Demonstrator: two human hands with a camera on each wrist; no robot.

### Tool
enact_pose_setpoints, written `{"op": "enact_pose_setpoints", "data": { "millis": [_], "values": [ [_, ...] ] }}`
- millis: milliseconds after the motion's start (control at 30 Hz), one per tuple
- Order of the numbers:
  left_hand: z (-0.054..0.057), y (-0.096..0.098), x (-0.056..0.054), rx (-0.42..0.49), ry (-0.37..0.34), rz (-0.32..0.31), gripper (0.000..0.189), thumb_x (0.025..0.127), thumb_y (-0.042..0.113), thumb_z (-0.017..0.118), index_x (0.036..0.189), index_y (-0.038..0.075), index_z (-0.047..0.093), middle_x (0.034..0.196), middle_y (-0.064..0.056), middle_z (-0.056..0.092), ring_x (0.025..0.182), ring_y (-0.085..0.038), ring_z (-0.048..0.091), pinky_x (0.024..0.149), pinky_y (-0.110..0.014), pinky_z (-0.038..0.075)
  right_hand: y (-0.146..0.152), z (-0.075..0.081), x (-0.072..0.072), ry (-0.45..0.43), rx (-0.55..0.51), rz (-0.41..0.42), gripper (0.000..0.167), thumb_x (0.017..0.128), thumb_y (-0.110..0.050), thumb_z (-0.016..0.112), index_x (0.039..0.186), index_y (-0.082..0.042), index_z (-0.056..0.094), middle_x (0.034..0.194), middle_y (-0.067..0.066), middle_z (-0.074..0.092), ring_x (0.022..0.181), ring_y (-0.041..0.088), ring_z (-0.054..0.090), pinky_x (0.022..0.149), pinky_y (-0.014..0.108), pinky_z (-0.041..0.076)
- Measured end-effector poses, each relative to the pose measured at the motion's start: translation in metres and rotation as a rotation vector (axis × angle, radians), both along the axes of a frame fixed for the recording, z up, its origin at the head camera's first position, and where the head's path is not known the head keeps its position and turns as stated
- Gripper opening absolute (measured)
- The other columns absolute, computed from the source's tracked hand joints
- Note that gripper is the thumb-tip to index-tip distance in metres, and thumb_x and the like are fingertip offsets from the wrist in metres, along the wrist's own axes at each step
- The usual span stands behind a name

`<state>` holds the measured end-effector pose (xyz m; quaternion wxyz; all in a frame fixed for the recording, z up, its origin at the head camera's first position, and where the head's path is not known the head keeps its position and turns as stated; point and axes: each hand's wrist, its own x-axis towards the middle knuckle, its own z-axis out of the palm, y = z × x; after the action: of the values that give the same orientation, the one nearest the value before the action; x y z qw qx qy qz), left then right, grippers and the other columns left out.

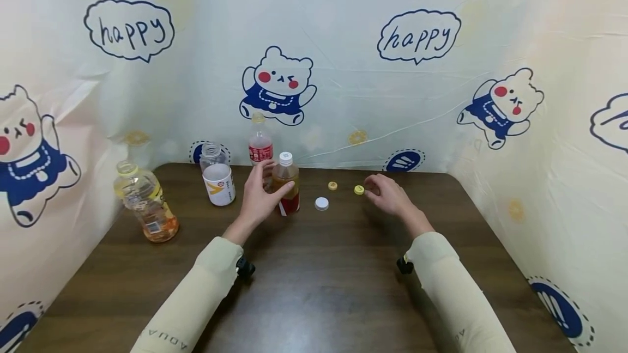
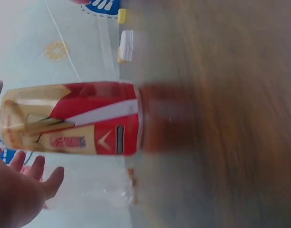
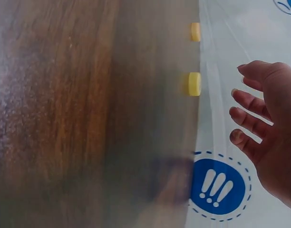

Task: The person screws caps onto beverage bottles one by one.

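Observation:
A drink bottle with a red and tan label (image 1: 286,184) and a white cap stands upright on the table. Beside it is my left hand (image 1: 260,192), thumb and fingers spread around its near side; contact is unclear in the head view. In the left wrist view a gap shows between the fingers (image 2: 53,183) and the label. My right hand (image 1: 388,198) hovers just right of a yellow cap (image 1: 359,190), fingers loosely bent and holding nothing. A white cap (image 1: 321,204) and a small orange-yellow cap (image 1: 332,185) lie between the hands.
Behind my left hand stands an uncapped bottle with a pink-red label (image 1: 260,143). Farther left are a white-labelled jar (image 1: 220,187), a clear jar (image 1: 211,152) behind it, and an uncapped bottle with a yellow label band (image 1: 149,203). A printed sheet (image 1: 343,70) hangs behind the wooden table (image 1: 319,287).

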<state>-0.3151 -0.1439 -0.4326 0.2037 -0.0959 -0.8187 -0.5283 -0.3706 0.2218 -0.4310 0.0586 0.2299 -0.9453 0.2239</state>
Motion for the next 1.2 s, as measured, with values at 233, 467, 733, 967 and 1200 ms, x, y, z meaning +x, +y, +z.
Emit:
{"op": "enact_pose_setpoints", "data": {
  "millis": [233, 467, 733, 967, 1200],
  "values": [
    [0.009, -0.02, 0.023, -0.171, 0.134, 0.076, 0.066, 0.089, 0.034, 0.082, 0.142, 0.011, 0.05, 0.137, -0.011, 0.054, 0.125, -0.034, 0.054, 0.103, -0.057, 0.047, 0.003, -0.01, -0.008, -0.01, 0.036, -0.038, 0.043, 0.097, -0.021, 0.07, 0.135, -0.005, 0.057, 0.127, 0.016, 0.057, 0.117, 0.035, 0.06, 0.095, 0.057, 0.05],
    [0.027, -0.044, 0.051, -0.298, 0.384, 0.202, 0.054, 0.084, 0.023, 0.086, 0.128, 0.003, 0.061, 0.126, -0.014, 0.062, 0.115, -0.034, 0.059, 0.096, -0.053, 0.049, 0.004, -0.016, -0.017, -0.022, 0.076, -0.053, 0.048, 0.096, -0.02, 0.072, 0.138, -0.005, 0.055, 0.131, 0.017, 0.054, 0.119, 0.035, 0.06, 0.095, 0.057, 0.051],
    [0.052, -0.086, 0.08, -0.44, 0.706, 0.34, 0.052, 0.086, 0.037, 0.074, 0.119, -0.002, 0.065, 0.117, -0.023, 0.063, 0.107, -0.044, 0.057, 0.087, -0.059, 0.039, -0.006, -0.022, -0.027, -0.071, 0.149, -0.031, 0.054, 0.097, -0.021, 0.071, 0.144, -0.003, 0.053, 0.136, 0.018, 0.052, 0.12, 0.035, 0.058, 0.098, 0.058, 0.05],
    [0.069, -0.113, 0.101, -0.447, 0.81, 0.467, 0.058, 0.084, 0.046, 0.07, 0.113, -0.003, 0.066, 0.114, -0.026, 0.062, 0.106, -0.051, 0.049, 0.087, -0.064, 0.03, -0.019, -0.026, -0.032, -0.122, 0.223, -0.034, 0.06, 0.099, -0.023, 0.068, 0.152, -0.007, 0.046, 0.14, 0.019, 0.047, 0.124, 0.037, 0.056, 0.101, 0.058, 0.049],
    [0.074, -0.148, 0.121, -0.454, 0.665, 0.587, 0.078, 0.08, 0.06, 0.069, 0.13, 0.001, 0.056, 0.133, -0.026, 0.053, 0.119, -0.05, 0.042, 0.101, -0.051, 0.025, -0.028, -0.025, -0.035, -0.161, 0.259, -0.057, 0.062, 0.1, -0.028, 0.067, 0.155, -0.011, 0.043, 0.144, 0.02, 0.045, 0.127, 0.04, 0.054, 0.103, 0.06, 0.047]
  ]
}}
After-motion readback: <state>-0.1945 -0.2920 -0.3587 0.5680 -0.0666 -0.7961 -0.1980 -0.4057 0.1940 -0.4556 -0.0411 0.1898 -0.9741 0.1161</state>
